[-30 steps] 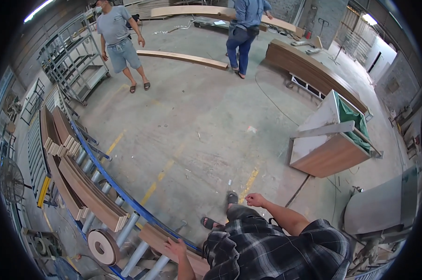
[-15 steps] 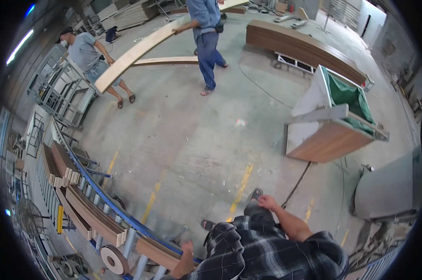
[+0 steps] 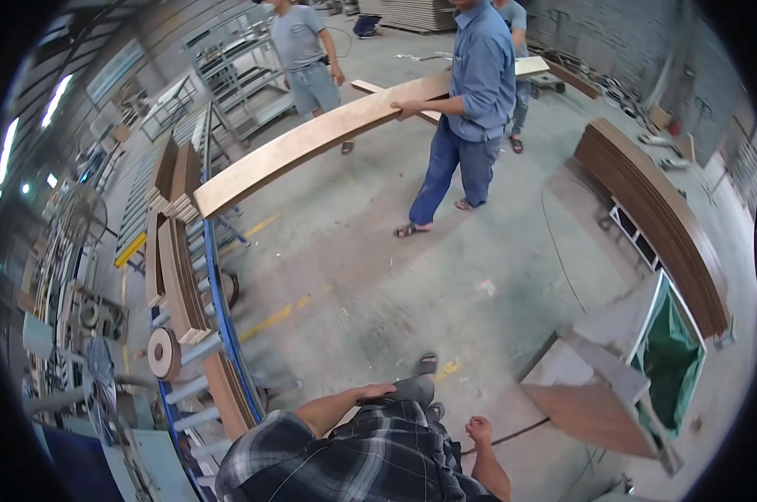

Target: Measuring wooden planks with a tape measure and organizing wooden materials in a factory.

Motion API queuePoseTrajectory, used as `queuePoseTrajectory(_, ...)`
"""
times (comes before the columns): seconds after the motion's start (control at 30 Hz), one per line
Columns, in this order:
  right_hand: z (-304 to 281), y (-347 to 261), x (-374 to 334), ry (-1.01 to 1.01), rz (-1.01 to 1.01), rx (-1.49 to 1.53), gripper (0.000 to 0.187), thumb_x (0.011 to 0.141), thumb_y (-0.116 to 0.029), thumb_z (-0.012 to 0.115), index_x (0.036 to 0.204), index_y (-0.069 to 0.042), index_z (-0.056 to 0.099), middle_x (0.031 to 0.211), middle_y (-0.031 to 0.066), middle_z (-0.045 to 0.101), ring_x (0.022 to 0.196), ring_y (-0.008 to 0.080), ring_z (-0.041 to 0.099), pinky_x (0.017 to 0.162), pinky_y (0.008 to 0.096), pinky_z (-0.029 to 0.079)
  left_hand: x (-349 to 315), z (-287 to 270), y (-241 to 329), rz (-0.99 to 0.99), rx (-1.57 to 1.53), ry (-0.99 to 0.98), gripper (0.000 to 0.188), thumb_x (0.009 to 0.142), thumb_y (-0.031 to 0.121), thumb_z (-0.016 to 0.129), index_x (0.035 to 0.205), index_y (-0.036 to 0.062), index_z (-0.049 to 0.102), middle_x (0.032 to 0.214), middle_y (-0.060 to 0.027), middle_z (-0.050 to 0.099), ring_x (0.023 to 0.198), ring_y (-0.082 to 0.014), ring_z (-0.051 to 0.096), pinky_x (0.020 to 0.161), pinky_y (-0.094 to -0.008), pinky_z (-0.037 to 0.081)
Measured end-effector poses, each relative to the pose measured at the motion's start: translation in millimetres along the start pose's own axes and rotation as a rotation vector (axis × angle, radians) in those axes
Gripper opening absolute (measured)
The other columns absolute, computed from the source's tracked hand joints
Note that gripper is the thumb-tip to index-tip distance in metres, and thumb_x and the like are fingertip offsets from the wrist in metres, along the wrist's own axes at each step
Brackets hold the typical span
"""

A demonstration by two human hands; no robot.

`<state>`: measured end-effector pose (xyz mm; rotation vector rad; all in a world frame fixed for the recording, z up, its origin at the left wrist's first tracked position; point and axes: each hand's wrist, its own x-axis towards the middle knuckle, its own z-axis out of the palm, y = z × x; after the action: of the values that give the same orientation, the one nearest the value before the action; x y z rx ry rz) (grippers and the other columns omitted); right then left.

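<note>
My left hand (image 3: 377, 391) hangs in front of my body beside my grey trouser leg (image 3: 412, 389); its fingers are too small and blurred to read. My right hand (image 3: 479, 429) is out at my right side, its fingers curled in, nothing seen in them. Left of me runs a roller conveyor with a blue rail (image 3: 219, 314), bearing stacks of long brown boards (image 3: 176, 272) and a round, ring-like roll (image 3: 163, 352). Ahead, a person in a blue shirt (image 3: 483, 71) carries a long pale board (image 3: 312, 130) whose near end reaches toward the conveyor.
A second person in grey (image 3: 299, 42) stands beyond the board, and another person (image 3: 516, 84) is behind the blue shirt. To the right are a bin with a green liner (image 3: 670, 360) and a low cart under a brown board stack (image 3: 654, 217). A cable (image 3: 516, 435) crosses the floor.
My view has swung left. My left hand has come from beside the conveyor to the front of my body. The person in blue and the pale board have come nearer.
</note>
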<state>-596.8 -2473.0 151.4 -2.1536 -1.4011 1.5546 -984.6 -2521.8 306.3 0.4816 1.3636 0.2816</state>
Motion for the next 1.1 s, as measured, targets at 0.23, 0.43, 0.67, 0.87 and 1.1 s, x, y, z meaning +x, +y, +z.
queuePoseTrajectory(0.23, -39.4, -115.2, 102.8, -0.145, -0.165, 0.044, 0.027, 0.065, -0.019, 0.065, 0.087, -0.003, 0.06, 0.07, 0.0098, 0.061, 0.064, 0.0148, 0.059, 0.061, 0.0283, 0.048, 80.1, 3.1, 56.8, 0.155, -0.411, -0.144, 0.073, 0.071, 0.058, 0.053, 0.125, 0.0122, 0.039, 0.125, -0.0032, 0.042, 0.113, -0.0175, 0.04, 0.095, -0.0354, 0.029)
queuePoseTrajectory(0.43, -137.4, -229.0, 182.4, -0.142, -0.32, -0.008, 0.026, 0.074, -0.018, 0.058, 0.091, 0.0, 0.059, 0.067, 0.0063, 0.06, 0.062, 0.0129, 0.057, 0.058, 0.0258, 0.047, 163.2, -13.1, 115.9, 0.203, -0.529, -0.012, 0.052, 0.074, 0.047, 0.055, 0.116, 0.0163, 0.048, 0.112, -0.0015, 0.051, 0.103, -0.0168, 0.047, 0.086, -0.034, 0.038)
queuePoseTrajectory(0.67, -189.6, -287.6, 262.5, -0.014, -0.103, 0.23, 0.027, 0.072, -0.021, 0.057, 0.089, -0.001, 0.059, 0.069, 0.0091, 0.061, 0.063, 0.0153, 0.059, 0.06, 0.0269, 0.047, 176.2, -14.2, 167.9, -0.027, -0.276, 0.247, 0.042, 0.079, 0.04, 0.053, 0.111, 0.0124, 0.052, 0.105, -0.0016, 0.054, 0.097, -0.0158, 0.048, 0.084, -0.0322, 0.039)
queuePoseTrajectory(0.87, -206.5, -293.1, 320.6, -0.183, -0.357, -0.263, 0.027, 0.068, -0.022, 0.062, 0.089, -0.004, 0.06, 0.071, 0.0101, 0.061, 0.063, 0.0174, 0.059, 0.06, 0.0295, 0.048, 206.1, 2.9, 235.7, 0.01, -0.256, 0.243, 0.051, 0.078, 0.043, 0.052, 0.116, 0.0105, 0.045, 0.111, -0.0031, 0.05, 0.103, -0.0166, 0.045, 0.088, -0.033, 0.035)
queuePoseTrajectory(1.1, -264.9, -350.8, 438.7, -0.091, -0.403, -0.284, 0.022, 0.067, -0.022, 0.062, 0.082, -0.007, 0.061, 0.069, 0.0095, 0.06, 0.062, 0.0181, 0.058, 0.06, 0.0297, 0.047, 288.6, 28.8, 355.8, 0.123, -0.195, 0.264, 0.061, 0.077, 0.048, 0.051, 0.123, 0.0084, 0.037, 0.119, -0.0048, 0.045, 0.11, -0.0176, 0.04, 0.093, -0.0339, 0.031)
